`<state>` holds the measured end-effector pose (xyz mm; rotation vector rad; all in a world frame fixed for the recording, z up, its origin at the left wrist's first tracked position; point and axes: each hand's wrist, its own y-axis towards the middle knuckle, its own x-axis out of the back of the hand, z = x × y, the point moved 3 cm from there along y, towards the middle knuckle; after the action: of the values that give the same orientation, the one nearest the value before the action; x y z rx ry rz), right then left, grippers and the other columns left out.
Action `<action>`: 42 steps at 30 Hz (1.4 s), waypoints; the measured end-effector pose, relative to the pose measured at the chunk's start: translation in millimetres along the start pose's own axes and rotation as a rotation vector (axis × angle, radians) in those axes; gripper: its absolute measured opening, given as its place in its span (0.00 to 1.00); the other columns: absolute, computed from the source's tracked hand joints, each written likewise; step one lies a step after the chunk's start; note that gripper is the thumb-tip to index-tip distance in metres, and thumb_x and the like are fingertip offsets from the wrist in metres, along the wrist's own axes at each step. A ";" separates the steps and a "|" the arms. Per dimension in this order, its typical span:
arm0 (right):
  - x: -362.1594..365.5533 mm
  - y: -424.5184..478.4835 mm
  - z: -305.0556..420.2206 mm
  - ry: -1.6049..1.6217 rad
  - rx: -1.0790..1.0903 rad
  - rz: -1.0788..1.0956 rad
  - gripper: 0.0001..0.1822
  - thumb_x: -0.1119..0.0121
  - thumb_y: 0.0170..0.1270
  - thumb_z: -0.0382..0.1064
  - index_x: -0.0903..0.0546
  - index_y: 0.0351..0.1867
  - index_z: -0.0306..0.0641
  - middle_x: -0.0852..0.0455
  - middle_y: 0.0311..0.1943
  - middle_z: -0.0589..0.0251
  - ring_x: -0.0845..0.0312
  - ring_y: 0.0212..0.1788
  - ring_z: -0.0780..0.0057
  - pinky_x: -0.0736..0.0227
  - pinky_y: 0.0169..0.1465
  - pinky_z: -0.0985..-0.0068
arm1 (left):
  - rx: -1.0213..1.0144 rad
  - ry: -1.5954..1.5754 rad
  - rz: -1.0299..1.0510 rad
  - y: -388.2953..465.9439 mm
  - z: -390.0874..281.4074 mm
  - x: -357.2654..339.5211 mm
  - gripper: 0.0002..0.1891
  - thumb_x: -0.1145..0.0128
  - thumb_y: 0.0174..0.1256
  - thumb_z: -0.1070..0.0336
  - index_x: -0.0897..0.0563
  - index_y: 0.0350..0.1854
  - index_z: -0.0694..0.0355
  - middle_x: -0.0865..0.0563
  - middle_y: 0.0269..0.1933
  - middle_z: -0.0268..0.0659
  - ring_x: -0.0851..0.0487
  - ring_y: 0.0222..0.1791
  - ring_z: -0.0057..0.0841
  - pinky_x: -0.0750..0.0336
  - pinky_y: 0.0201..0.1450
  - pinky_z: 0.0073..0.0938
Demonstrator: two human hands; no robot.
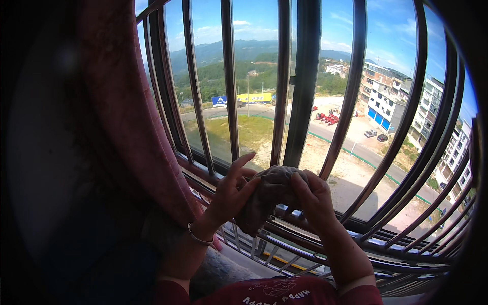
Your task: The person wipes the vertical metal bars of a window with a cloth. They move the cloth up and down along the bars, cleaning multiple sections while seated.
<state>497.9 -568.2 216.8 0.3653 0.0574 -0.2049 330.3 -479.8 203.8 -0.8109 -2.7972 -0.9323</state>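
Note:
A bunched dark grey cloth (280,177) is held up between my two hands, in front of the window bars. My right hand (314,194) pinches its right end, thumb on the near side and fingers curled behind. At the other end, my left hand (232,194) lays its thumb against the cloth while its index finger points upward, apart from it. The left hand's other fingers are partly hidden behind the thumb and cloth. One fold of the cloth hangs down below the left hand. A bracelet (200,236) circles my left wrist.
Upright metal bars (228,76) span the window, with horizontal rails (297,221) behind and below my hands. A pink curtain (126,95) hangs along the left side. Outside lie a road, a grassy patch (251,127) and several buildings (385,99). The lower left is very dark.

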 end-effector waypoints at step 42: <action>-40.5 -21.9 20.0 -0.223 0.178 0.236 0.41 0.33 0.57 0.42 0.44 0.68 0.43 0.32 0.58 0.45 0.32 0.61 0.61 0.33 0.60 0.65 | 0.176 -0.139 0.187 -3.7 -73.3 5.4 0.22 0.50 0.71 0.47 0.21 0.43 0.66 0.18 0.32 0.37 0.20 0.32 0.18 0.25 0.35 0.21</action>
<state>454.1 -587.8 231.6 0.5207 -0.2248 -0.0161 317.6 -522.2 262.5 -1.1249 -2.8027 -0.6138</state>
